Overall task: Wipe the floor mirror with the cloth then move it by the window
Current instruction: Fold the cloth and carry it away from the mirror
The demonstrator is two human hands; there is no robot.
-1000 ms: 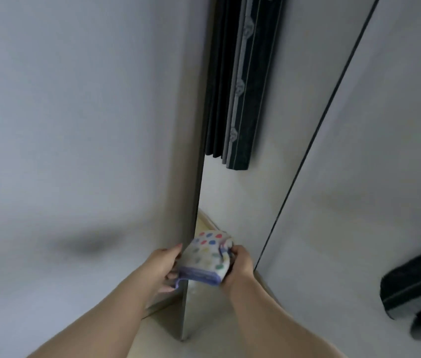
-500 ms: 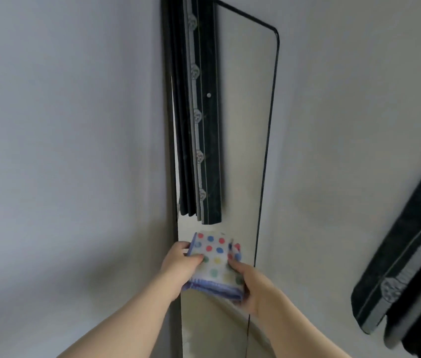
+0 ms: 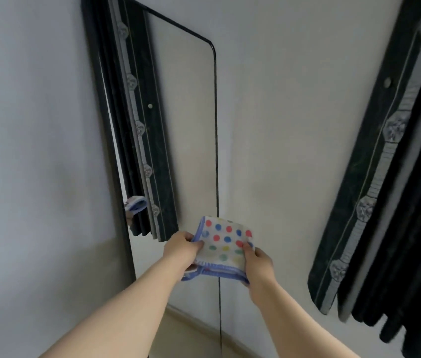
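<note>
A tall floor mirror with a thin black frame leans against the pale wall. Its glass reflects a dark curtain and a bit of the cloth. In front of its lower right edge I hold a folded white cloth with coloured dots and a blue hem. My left hand grips the cloth's left side. My right hand pinches its right side. The cloth hangs a little in front of the glass; whether it touches the mirror is unclear.
A dark patterned curtain hangs at the right, close to the mirror's side. Pale wall fills the left. A strip of beige floor shows below the mirror.
The view has swung left and up, so more of the mirror's face and its rounded top corner show. Both hands stayed on the cloth and shifted right with it.
</note>
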